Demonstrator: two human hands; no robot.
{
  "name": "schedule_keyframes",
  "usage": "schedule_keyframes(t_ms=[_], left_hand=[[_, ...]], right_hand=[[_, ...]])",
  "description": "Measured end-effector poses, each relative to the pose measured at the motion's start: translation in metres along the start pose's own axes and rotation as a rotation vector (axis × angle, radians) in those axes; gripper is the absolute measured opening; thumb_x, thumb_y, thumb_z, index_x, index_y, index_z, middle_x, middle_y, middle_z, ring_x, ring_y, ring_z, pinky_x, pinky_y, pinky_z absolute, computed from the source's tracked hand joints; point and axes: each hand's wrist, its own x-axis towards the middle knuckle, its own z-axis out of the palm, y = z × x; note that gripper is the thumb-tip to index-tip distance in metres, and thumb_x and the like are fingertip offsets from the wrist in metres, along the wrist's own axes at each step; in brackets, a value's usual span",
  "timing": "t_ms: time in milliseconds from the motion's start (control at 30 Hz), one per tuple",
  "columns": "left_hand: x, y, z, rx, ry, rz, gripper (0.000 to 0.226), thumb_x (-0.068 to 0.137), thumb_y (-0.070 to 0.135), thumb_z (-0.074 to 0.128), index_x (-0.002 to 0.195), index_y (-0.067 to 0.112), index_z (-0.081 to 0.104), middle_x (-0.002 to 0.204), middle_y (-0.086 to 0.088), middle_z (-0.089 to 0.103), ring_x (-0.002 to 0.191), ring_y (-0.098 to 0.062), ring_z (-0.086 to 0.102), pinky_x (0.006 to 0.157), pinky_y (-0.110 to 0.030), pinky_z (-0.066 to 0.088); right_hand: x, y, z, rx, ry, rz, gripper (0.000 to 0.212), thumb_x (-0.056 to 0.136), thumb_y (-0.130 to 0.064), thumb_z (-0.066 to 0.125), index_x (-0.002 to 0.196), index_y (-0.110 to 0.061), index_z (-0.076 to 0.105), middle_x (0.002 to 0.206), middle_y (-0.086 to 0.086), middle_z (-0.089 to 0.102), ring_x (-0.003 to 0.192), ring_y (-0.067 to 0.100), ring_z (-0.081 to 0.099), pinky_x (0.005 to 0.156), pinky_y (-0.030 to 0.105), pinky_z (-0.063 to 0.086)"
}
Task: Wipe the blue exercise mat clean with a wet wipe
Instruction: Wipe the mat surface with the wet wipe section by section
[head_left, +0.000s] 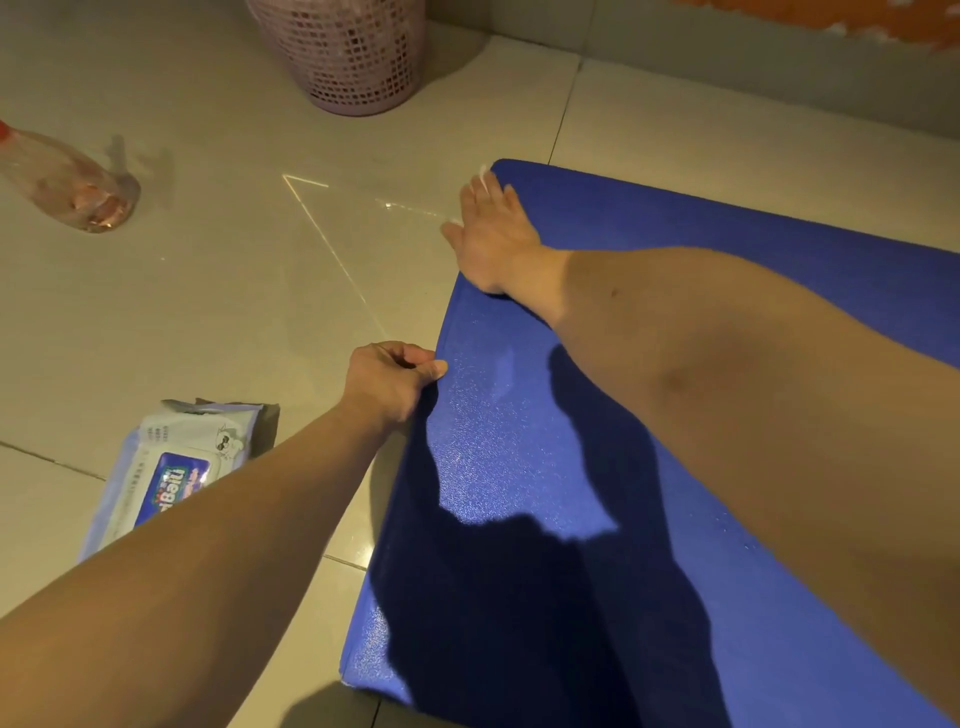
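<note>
The blue exercise mat (519, 457) lies on the tiled floor, stretching from centre to the right. My right hand (491, 236) lies flat, fingers straight, at the mat's far left corner, pressing a white wet wipe (482, 176) whose edge peeks out past the fingertips. My left hand (392, 382) pinches the mat's left edge between thumb and curled fingers, nearer to me.
A pack of wet wipes (171, 467) lies on the floor left of the mat, partly behind my left forearm. A clear plastic bottle (67, 184) lies on its side at far left. A pink mesh basket (345, 52) stands at the back by the wall.
</note>
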Motion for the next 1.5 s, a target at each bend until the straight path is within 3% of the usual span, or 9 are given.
schedule_keyframes(t_ms=[133,400,600,733,900,1000,1133,1300,1500], left_hand=[[-0.001,-0.002,0.0,-0.019,-0.005,0.0,0.018,0.082,0.007,0.081,0.095,-0.002,0.073,0.086,-0.015,0.071,0.071,-0.022,0.062,0.078,-0.035,0.057],[-0.006,0.001,0.0,-0.028,-0.011,0.01,0.012,0.083,0.007,0.081,0.081,0.009,0.069,0.081,-0.01,0.069,0.069,-0.02,0.062,0.073,-0.029,0.056],[-0.007,0.0,0.001,-0.048,0.003,0.006,0.012,0.082,0.008,0.082,0.079,0.009,0.07,0.081,-0.011,0.07,0.075,-0.023,0.064,0.083,-0.036,0.059],[-0.008,-0.001,0.002,-0.059,0.006,0.011,0.012,0.082,0.009,0.082,0.077,0.011,0.07,0.085,-0.013,0.07,0.076,-0.023,0.064,0.084,-0.038,0.058],[-0.008,-0.002,0.003,-0.068,0.01,0.021,0.013,0.082,0.008,0.081,0.078,0.011,0.07,0.085,-0.013,0.069,0.076,-0.023,0.062,0.084,-0.038,0.057],[-0.008,-0.002,0.003,-0.068,0.008,0.025,0.014,0.082,0.008,0.081,0.076,0.012,0.069,0.086,-0.014,0.07,0.077,-0.024,0.062,0.083,-0.038,0.057],[-0.008,-0.001,0.003,-0.065,0.008,0.031,0.013,0.083,0.006,0.08,0.077,0.011,0.069,0.085,-0.014,0.07,0.077,-0.024,0.064,0.085,-0.037,0.057],[-0.007,-0.002,0.004,-0.04,0.021,0.05,0.015,0.083,0.007,0.08,0.076,0.013,0.069,0.078,-0.004,0.069,0.069,-0.017,0.063,0.071,-0.023,0.055],[-0.007,-0.004,0.004,-0.016,0.043,0.071,0.017,0.084,0.009,0.08,0.074,0.016,0.068,0.076,-0.001,0.068,0.067,-0.011,0.063,0.062,-0.014,0.053]], right_hand=[[-0.013,0.036,-0.005,-0.044,0.031,0.056,0.07,0.11,-0.045,0.018,0.161,-0.001,-0.002,0.17,0.016,-0.008,0.157,0.027,-0.012,0.128,0.043,-0.005],[-0.042,0.127,-0.009,-0.008,0.021,0.485,0.074,0.108,-0.049,0.011,0.16,0.002,-0.005,0.169,0.019,-0.01,0.156,0.032,-0.014,0.127,0.046,-0.003],[-0.061,0.033,0.023,0.024,0.084,0.197,0.075,0.109,-0.048,0.02,0.158,0.006,0.006,0.168,0.023,0.002,0.156,0.035,-0.008,0.128,0.047,0.007],[-0.073,0.047,0.028,-0.021,0.056,0.046,0.073,0.109,-0.049,0.02,0.161,0.0,0.003,0.17,0.016,-0.004,0.157,0.027,-0.01,0.128,0.043,-0.001],[-0.089,0.13,0.011,-0.068,0.027,0.284,0.074,0.109,-0.048,0.019,0.161,0.001,-0.001,0.169,0.018,-0.008,0.157,0.028,-0.012,0.127,0.044,-0.003],[-0.086,0.115,0.012,-0.054,0.031,0.348,0.073,0.11,-0.047,0.015,0.159,0.004,0.0,0.169,0.021,-0.005,0.156,0.033,-0.012,0.127,0.046,0.0],[-0.1,0.038,0.034,-0.046,0.085,0.167,0.072,0.11,-0.045,0.019,0.157,0.008,0.01,0.167,0.022,0.009,0.156,0.036,-0.006,0.127,0.048,0.01],[-0.129,0.025,0.044,-0.091,0.023,-0.08,0.07,0.11,-0.047,0.017,0.161,-0.002,0.001,0.17,0.014,-0.006,0.157,0.027,-0.013,0.128,0.043,0.0],[-0.123,0.115,0.028,-0.077,0.028,0.237,0.072,0.109,-0.046,0.02,0.16,0.002,0.003,0.17,0.018,-0.003,0.157,0.029,-0.01,0.128,0.044,0.0]])
